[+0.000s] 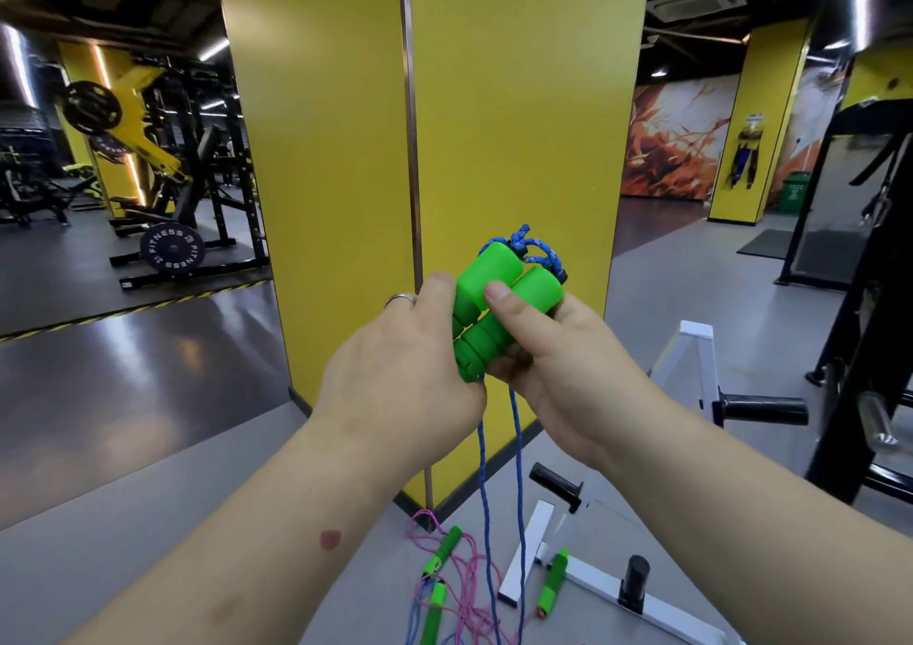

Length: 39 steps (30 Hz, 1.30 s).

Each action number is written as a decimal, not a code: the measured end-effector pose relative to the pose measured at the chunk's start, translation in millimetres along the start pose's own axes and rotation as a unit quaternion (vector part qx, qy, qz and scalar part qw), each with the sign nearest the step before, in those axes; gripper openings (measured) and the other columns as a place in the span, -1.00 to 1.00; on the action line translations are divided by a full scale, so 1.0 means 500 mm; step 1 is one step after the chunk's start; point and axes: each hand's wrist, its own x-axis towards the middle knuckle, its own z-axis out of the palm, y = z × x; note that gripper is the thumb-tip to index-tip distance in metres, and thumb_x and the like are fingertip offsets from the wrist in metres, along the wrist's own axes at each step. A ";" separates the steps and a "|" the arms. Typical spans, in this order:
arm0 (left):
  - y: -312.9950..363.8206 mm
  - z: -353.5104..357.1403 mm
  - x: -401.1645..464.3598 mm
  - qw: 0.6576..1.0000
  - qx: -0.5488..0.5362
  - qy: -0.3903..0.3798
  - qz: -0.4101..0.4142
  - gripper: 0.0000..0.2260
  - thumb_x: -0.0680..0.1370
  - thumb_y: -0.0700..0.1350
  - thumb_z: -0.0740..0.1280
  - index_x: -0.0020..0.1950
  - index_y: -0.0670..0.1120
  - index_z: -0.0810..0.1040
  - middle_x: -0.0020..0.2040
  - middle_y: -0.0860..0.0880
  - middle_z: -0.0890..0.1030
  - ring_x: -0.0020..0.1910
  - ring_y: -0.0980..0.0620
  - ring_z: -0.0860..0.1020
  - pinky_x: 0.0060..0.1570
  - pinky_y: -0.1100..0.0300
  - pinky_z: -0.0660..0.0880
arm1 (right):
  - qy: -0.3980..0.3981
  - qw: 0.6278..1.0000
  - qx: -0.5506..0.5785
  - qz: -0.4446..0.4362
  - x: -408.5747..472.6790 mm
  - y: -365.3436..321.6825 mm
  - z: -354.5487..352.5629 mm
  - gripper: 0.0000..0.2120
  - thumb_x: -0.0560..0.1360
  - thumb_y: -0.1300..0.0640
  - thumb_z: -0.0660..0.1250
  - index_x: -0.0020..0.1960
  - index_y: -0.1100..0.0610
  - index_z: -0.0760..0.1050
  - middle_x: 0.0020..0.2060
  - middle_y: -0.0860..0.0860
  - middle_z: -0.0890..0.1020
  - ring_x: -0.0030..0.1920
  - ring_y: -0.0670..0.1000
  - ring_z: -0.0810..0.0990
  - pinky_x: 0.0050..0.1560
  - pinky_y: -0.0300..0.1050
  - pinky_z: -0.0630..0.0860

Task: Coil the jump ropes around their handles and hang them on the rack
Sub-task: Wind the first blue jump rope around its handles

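Yellow pillar [518, 116] ahead; weight plate [172, 248] on rack far left; green bin [796, 192] right.

We hold two green foam handles [499, 308] side by side, upright and tilted a little right, with blue rope [536, 249] looped at their tops and two strands hanging to the floor. Below lie three more green handles [441, 550] on tangled pink rope [464, 595], beside the white rack [588, 575] with black pegs.
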 end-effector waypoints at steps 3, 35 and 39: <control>-0.016 -0.010 0.006 0.999 0.027 -0.022 -0.005 -0.64 0.41 -0.03 0.35 0.03 0.12 0.20 -0.18 0.05 0.43 -0.21 -0.17 0.51 -0.37 0.06 0.31 | 0.046 0.999 -0.021 -0.003 0.012 -0.002 -0.017 -0.63 0.52 -0.05 0.38 0.22 0.16 0.54 0.02 0.06 0.68 0.01 0.12 0.64 0.01 0.07 0.58; -0.143 -0.132 0.078 0.977 0.153 -0.144 0.036 -0.66 0.32 -0.19 0.30 -0.04 0.15 0.32 -0.19 0.06 0.49 -0.26 -0.02 0.54 -0.26 -0.06 0.57 | 0.090 0.834 -0.533 -0.112 0.069 -0.057 -0.084 -0.84 0.57 0.13 0.24 -0.13 -0.01 0.54 -0.51 -0.10 0.38 -0.51 -0.05 0.32 -0.46 -0.16 0.31; -0.141 -0.122 0.078 0.972 0.182 -0.142 0.050 -0.66 0.33 -0.19 0.29 -0.04 0.17 0.28 -0.18 0.07 0.45 -0.23 -0.02 0.51 -0.25 -0.01 0.54 | 0.017 0.810 -0.582 -0.072 0.064 -0.049 -0.061 -0.86 0.52 0.13 0.32 -0.04 -0.12 0.52 -0.36 -0.04 0.50 -0.39 0.01 0.45 -0.37 -0.09 0.43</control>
